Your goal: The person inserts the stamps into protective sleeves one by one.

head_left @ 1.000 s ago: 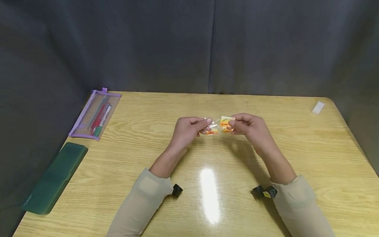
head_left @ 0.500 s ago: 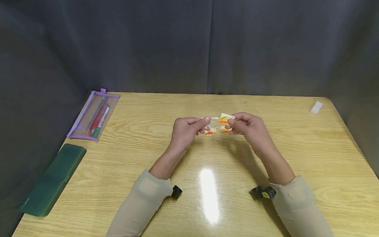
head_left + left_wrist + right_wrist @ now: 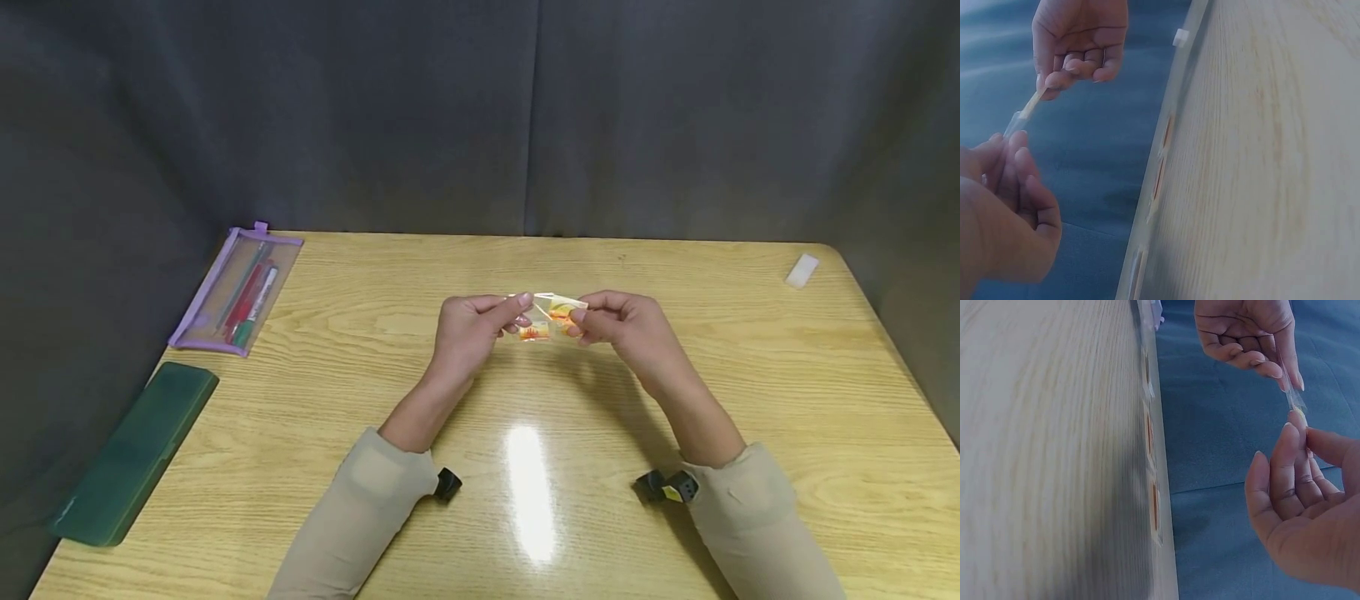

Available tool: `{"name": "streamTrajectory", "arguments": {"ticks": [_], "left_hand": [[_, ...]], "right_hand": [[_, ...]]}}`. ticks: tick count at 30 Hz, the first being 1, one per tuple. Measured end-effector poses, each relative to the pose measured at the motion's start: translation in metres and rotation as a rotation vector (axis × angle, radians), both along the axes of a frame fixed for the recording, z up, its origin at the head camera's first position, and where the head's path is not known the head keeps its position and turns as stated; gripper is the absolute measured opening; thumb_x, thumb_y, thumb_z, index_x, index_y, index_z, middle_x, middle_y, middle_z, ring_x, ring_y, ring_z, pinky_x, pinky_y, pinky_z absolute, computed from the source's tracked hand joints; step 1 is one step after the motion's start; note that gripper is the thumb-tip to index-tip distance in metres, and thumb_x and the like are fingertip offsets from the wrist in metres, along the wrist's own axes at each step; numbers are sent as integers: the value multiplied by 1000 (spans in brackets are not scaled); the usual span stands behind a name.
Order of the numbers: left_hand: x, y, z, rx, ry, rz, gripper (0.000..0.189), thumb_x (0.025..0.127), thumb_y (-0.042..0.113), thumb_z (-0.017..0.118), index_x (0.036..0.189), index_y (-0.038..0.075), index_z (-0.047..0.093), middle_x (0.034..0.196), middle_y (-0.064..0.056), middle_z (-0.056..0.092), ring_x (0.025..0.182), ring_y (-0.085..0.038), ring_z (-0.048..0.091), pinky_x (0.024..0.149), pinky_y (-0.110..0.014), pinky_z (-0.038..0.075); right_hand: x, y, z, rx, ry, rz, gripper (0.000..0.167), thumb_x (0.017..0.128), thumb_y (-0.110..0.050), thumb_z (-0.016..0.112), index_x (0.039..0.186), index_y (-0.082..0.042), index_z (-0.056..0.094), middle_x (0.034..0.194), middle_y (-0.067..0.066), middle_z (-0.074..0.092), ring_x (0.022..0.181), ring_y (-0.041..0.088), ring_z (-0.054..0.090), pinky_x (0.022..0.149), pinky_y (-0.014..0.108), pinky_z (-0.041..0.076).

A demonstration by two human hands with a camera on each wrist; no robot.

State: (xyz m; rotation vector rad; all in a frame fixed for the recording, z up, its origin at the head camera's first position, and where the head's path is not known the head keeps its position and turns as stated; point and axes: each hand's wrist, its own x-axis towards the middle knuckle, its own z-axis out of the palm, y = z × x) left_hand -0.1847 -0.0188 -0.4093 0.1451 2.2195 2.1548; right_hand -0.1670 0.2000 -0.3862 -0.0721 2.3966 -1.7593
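Note:
My left hand [image 3: 472, 333] pinches a small clear plastic bag [image 3: 538, 310] by its side, between thumb and fingers. My right hand [image 3: 626, 333] holds a small yellow-and-orange card [image 3: 561, 309], and its left end overlaps the bag. In the left wrist view the card [image 3: 1034, 102] meets the mouth of the clear bag [image 3: 1014, 122]; how far inside it lies, I cannot tell. Below the hands, an orange-printed piece [image 3: 535, 332] lies on the table, with a second one mostly hidden by the right fingers. The right wrist view shows both orange pieces [image 3: 1154, 503] edge-on.
A purple-edged mesh pouch [image 3: 236, 292] with pens inside lies at the table's back left. In front of it is a dark green pencil case [image 3: 138, 454]. A white eraser-like block [image 3: 802, 271] sits at the back right. Dark curtains [image 3: 360, 117] surround the wooden table [image 3: 675, 267].
The card in my right hand was apart from the bag; it has tilted and moved left, so that it now overlaps the bag. The left hand has barely moved.

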Motion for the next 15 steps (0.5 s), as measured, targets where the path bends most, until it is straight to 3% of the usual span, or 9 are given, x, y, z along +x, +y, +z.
{"name": "streamTrajectory", "arguments": {"ticks": [3, 9, 11, 15], "left_hand": [[0, 1, 0, -9, 7, 6, 26, 91, 32, 77, 91, 6, 83, 72, -1, 77, 77, -36, 70, 78, -50, 54], [2, 1, -2, -66, 42, -4, 28, 89, 36, 78, 83, 9, 83, 79, -10, 77, 75, -18, 66, 67, -30, 47], [3, 2, -3, -74, 45, -16, 28, 89, 36, 78, 83, 9, 83, 81, -11, 78, 77, -20, 68, 65, -29, 46], [3, 6, -4, -49, 40, -48, 26, 89, 32, 78, 89, 7, 83, 82, -11, 78, 83, -35, 71, 68, -36, 53]], "right_hand": [[0, 1, 0, 21, -3, 4, 31, 100, -26, 66, 114, 2, 69, 84, -10, 74, 84, 18, 71, 83, 30, 58], [0, 2, -1, 49, -13, 16, 31, 99, -27, 67, 113, 0, 71, 84, -9, 75, 81, 14, 68, 85, 33, 58], [0, 1, -1, 48, -14, 22, 30, 99, -27, 67, 112, -1, 72, 83, -9, 75, 81, 15, 68, 85, 35, 58], [0, -1, -2, 45, -13, 30, 29, 99, -27, 67, 111, -1, 72, 83, -8, 75, 81, 17, 69, 84, 38, 59]]}}
